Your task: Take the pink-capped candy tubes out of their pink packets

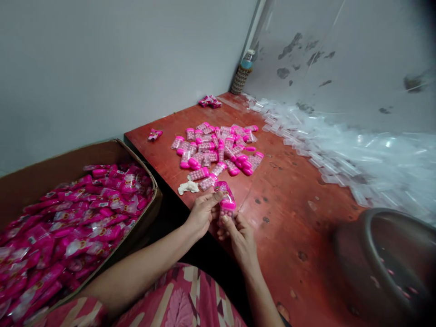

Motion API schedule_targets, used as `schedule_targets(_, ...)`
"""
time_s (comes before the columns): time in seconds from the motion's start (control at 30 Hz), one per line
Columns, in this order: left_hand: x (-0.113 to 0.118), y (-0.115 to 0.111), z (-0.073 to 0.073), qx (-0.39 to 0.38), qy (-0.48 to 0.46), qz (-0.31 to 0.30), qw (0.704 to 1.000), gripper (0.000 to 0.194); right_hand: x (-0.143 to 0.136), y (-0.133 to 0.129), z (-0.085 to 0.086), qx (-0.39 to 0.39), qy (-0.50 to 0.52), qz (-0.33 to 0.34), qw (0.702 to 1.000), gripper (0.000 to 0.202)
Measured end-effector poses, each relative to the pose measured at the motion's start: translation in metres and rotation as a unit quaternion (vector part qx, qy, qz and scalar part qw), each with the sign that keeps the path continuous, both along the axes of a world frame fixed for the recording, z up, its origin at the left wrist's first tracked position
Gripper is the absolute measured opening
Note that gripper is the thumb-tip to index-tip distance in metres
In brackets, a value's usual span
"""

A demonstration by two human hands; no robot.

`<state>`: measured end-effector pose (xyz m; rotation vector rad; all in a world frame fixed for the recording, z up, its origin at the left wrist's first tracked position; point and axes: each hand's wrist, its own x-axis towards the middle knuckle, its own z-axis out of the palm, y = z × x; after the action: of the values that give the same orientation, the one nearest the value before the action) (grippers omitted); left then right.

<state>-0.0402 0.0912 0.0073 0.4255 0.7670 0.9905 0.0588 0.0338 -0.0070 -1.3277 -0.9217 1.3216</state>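
In front of me my left hand [205,210] pinches the edge of a pink printed plastic sleeve [224,188]. Below it, my right hand [240,234] grips the lower end of a small clear container with a pink cap [227,206], filled with small pink balls. The sleeve appears to be over the capped end; how far down it reaches I cannot tell. Just beyond both hands lies a loose pile of similar pink-capped containers [211,146]. A crumpled white lump [188,186] rests beside the pile, near my left hand.
Left of the red table [282,227] stands a cardboard box [154,188] of pink-wrapped containers [98,213]. Clear empty containers [340,150] heap along the right. A dark basin [369,254] sits at near right. Folded pink sleeves [210,101] and a bottle [248,60] are at the back.
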Motion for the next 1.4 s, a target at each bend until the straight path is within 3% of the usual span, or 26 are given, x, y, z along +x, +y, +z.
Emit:
schedule_targets(0.23, 0.0, 0.002, -0.001, 0.002, 0.025, -0.073, 0.997, 0.023, 0.002, -0.002, 0.0, 0.02, -0.053, -0.026, 0.998, 0.018)
schedule_targets(0.4, -0.006, 0.007, -0.002, 0.058, 0.079, -0.15, 0.984, 0.025, 0.008, 0.0, -0.002, -0.015, 0.081, 0.02, 0.996, 0.02)
schedule_targets(0.47, -0.007, 0.007, -0.004, 0.072, 0.107, -0.164, 0.978, 0.024, 0.009, 0.001, -0.003, -0.017, 0.081, 0.011, 0.997, 0.019)
schedule_targets(0.6, -0.006, 0.005, -0.006, 0.052, 0.093, -0.162, 0.981, 0.024, 0.005, -0.001, -0.002, 0.016, 0.014, -0.042, 0.999, 0.019)
schedule_targets(0.77, -0.007, 0.0, -0.004, 0.024, 0.029, -0.096, 0.995, 0.02, 0.003, -0.008, -0.001, 0.028, 0.104, -0.034, 0.994, 0.033)
schedule_targets(0.93, -0.014, -0.016, -0.001, 0.027, 0.011, -0.128, 0.991, 0.021, -0.002, -0.001, -0.001, 0.037, 0.117, -0.049, 0.991, 0.027)
schedule_targets(1.0, -0.025, -0.022, 0.003, 0.037, 0.007, -0.072, 0.997, 0.019, -0.004, 0.004, 0.002, 0.035, 0.109, -0.035, 0.993, 0.026)
schedule_targets(1.13, -0.057, -0.023, 0.011, 0.099, 0.002, 0.176, 0.979, 0.03, 0.005, 0.008, 0.008, 0.035, 0.072, -0.058, 0.995, 0.024)
schedule_targets(1.2, -0.065, -0.02, 0.012, 0.13, 0.049, 0.222, 0.965, 0.042, 0.017, 0.009, 0.009, 0.034, 0.042, -0.088, 0.995, 0.021)
schedule_targets(1.3, -0.053, -0.013, 0.005, 0.197, 0.217, 0.122, 0.948, 0.04, 0.03, 0.007, 0.005, 0.02, 0.004, -0.106, 0.994, 0.021)
schedule_targets(1.4, -0.025, -0.006, -0.009, 0.305, 0.336, 0.016, 0.891, 0.035, 0.034, 0.004, 0.0, 0.012, -0.009, -0.101, 0.995, 0.021)
